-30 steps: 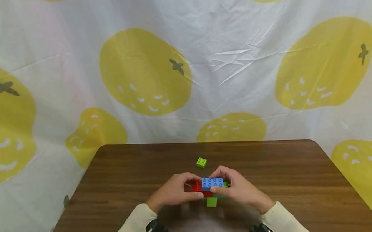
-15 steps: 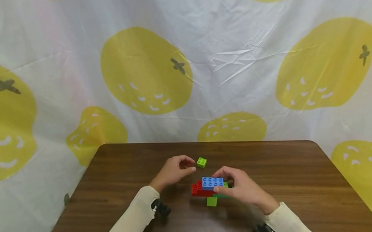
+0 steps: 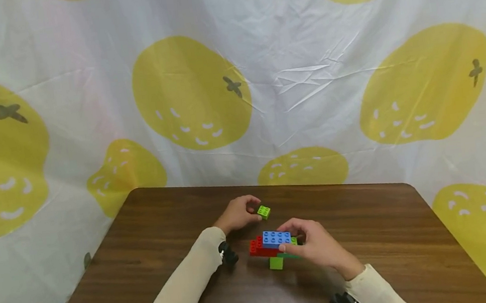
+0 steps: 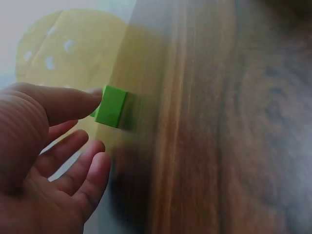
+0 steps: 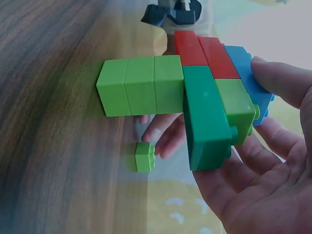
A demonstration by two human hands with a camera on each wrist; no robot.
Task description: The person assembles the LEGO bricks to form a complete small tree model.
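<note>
A building-brick model stands on a column of light green bricks. Above the column are red bricks, a dark green brick, another light green brick and a blue brick on top. My right hand holds the model at its right end, thumb against the blue brick and fingers behind. Farther back lies a loose light green brick, studs up. My left hand is at its left side, the thumb tip overlapping it in the left wrist view and the other fingers loosely spread.
The dark brown wooden table has a rounded far edge. Behind it hangs a white cloth printed with yellow fruit. Black wrist cameras sit at both cuffs.
The left hand has let go of the model's red end and moved back and to the right, up to the loose green brick. The right hand has stayed on the model.
</note>
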